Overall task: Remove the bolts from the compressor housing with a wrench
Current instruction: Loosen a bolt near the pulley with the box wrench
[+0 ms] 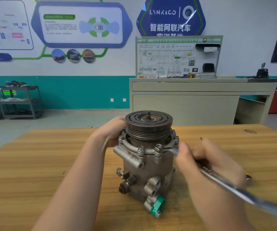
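Wooden desk (pixel 34 164) carries the compressor housing (pixel 148 167), which stands upright in front of me with its grooved pulley (pixel 148 124) on top. My left hand (pixel 112 130) curls round the far left side of the housing, just under the pulley, holding it. My right hand (pixel 206 165), blurred, grips the wrench (pixel 231 185), whose head sits at a bolt (pixel 158 148) on the front rim of the flange. More bolts ring that flange. A green-capped fitting (pixel 157 204) sticks out near the base.
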`<act>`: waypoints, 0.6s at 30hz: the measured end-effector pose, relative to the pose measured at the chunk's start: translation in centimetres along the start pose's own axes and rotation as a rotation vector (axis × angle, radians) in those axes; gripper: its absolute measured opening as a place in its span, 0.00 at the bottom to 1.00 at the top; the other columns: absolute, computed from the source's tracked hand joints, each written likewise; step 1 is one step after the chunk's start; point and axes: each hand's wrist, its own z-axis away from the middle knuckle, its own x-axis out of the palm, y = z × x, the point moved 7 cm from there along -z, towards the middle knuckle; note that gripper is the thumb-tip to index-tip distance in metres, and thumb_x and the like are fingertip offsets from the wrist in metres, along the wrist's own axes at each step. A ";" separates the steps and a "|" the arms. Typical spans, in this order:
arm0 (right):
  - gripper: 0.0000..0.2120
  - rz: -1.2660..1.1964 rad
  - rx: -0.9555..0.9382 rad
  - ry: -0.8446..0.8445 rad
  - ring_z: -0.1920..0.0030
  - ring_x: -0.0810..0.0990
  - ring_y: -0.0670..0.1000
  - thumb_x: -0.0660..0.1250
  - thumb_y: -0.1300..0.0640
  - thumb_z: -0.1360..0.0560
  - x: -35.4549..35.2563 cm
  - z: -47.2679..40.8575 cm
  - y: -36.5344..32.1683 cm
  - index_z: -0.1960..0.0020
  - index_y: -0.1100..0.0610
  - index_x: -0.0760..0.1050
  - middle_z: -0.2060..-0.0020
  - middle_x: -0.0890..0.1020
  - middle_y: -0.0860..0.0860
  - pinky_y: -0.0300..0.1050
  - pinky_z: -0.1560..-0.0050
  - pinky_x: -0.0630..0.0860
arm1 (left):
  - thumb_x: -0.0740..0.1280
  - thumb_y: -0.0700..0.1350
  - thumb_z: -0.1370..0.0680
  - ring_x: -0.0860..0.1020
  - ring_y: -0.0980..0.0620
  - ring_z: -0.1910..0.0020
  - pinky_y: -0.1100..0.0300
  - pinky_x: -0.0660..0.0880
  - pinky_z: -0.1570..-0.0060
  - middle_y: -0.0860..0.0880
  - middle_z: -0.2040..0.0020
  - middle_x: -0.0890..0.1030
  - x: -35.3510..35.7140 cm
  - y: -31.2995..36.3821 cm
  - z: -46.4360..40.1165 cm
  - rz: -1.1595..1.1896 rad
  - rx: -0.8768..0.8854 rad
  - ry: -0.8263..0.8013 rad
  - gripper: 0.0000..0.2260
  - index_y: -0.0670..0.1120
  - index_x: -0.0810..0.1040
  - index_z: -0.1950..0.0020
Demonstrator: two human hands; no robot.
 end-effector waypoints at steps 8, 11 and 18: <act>0.11 -0.233 0.164 -0.222 0.81 0.65 0.43 0.69 0.58 0.34 -1.7 -2.2 -1.1 0.67 0.55 0.66 0.77 0.70 0.51 0.32 0.82 0.60 | 0.62 0.35 0.22 0.83 0.47 0.63 0.59 0.79 0.67 0.40 0.58 0.83 -0.2 0.2 0.1 -0.002 0.016 0.026 0.10 0.33 0.77 0.43; 0.13 -0.201 0.092 -0.220 0.82 0.66 0.43 0.70 0.56 0.34 -1.3 -3.5 -2.6 0.67 0.56 0.65 0.79 0.71 0.52 0.31 0.82 0.59 | 0.62 0.36 0.21 0.83 0.49 0.65 0.61 0.78 0.69 0.42 0.62 0.84 -0.2 0.4 0.1 -0.023 0.034 0.038 0.07 0.38 0.79 0.48; 0.20 -0.054 -0.383 -0.017 0.82 0.66 0.47 0.71 0.51 0.31 -3.0 -1.1 -6.1 0.76 0.53 0.65 0.81 0.73 0.53 0.35 0.80 0.62 | 0.60 0.37 0.20 0.83 0.51 0.68 0.63 0.77 0.71 0.44 0.65 0.84 0.0 0.4 0.1 -0.058 0.025 0.041 0.08 0.38 0.79 0.53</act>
